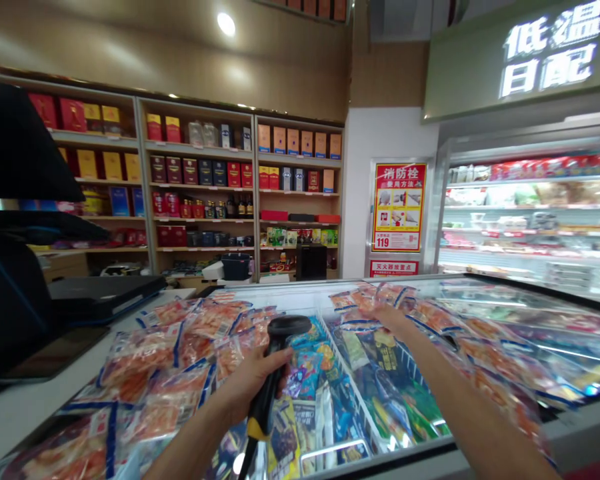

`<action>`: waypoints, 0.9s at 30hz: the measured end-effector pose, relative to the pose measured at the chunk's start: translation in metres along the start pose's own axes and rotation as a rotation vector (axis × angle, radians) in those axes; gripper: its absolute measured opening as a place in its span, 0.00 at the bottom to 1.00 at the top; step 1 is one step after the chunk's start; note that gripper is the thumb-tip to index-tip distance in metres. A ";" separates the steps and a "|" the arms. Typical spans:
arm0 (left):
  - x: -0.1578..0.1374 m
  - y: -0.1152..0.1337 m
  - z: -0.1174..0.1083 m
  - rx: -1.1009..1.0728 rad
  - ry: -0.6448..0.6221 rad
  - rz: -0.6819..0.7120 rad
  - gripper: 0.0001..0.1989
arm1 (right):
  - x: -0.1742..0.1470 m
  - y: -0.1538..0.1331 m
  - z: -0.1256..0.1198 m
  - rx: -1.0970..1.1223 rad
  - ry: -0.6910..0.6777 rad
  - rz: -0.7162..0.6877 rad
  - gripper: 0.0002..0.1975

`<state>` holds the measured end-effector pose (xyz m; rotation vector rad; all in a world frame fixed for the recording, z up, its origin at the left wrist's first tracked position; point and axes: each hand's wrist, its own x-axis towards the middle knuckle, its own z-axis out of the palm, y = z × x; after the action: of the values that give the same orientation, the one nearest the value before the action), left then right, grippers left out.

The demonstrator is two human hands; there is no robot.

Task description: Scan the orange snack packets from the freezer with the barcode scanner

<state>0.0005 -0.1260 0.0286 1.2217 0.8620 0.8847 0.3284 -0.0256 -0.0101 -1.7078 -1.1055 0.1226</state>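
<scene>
My left hand (265, 373) is wrapped round the handle of a black and yellow barcode scanner (264, 393), its head pointing up and forward. A cable runs down from the scanner's lower end. My right hand (383, 315) reaches forward to the far part of the freezer top, its small, blurred fingers closed at the edge of a clear food packet (357, 325) with a blue border. Similar packets with orange-pink contents lie in a heap (145, 353) on the left, and more packets (495, 360) lie on the right glass.
Below is a chest freezer (360, 400) with colourful bags in wire-divided sections. At left stand a dark monitor-like device (10, 280) and a black box (105, 297) on a white counter (10, 420). Behind are shelves of boxes (200, 173) and a lit chiller (530, 220).
</scene>
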 end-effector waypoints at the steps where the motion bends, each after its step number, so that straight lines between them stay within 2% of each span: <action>1: -0.003 0.001 -0.003 -0.005 0.007 0.003 0.12 | -0.005 -0.007 0.004 0.025 -0.062 -0.019 0.11; 3: -0.011 0.004 -0.008 0.000 0.015 0.017 0.12 | -0.015 -0.021 0.013 0.064 -0.127 -0.068 0.09; 8: -0.029 0.010 -0.017 0.020 0.056 0.015 0.12 | -0.042 -0.044 0.039 0.072 0.088 -0.178 0.10; 14: -0.045 0.012 -0.028 0.019 0.013 0.015 0.11 | -0.062 -0.054 0.060 0.063 0.158 -0.228 0.12; 24: -0.045 0.008 -0.037 -0.023 0.020 0.010 0.13 | -0.068 -0.067 0.076 0.073 0.148 -0.215 0.12; 27: -0.044 0.012 -0.047 0.004 0.104 0.050 0.13 | -0.072 -0.074 0.084 0.081 0.115 -0.209 0.11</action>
<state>-0.0612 -0.1459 0.0372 1.2136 0.9205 0.9941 0.1960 -0.0159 -0.0180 -1.4998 -1.1699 -0.0608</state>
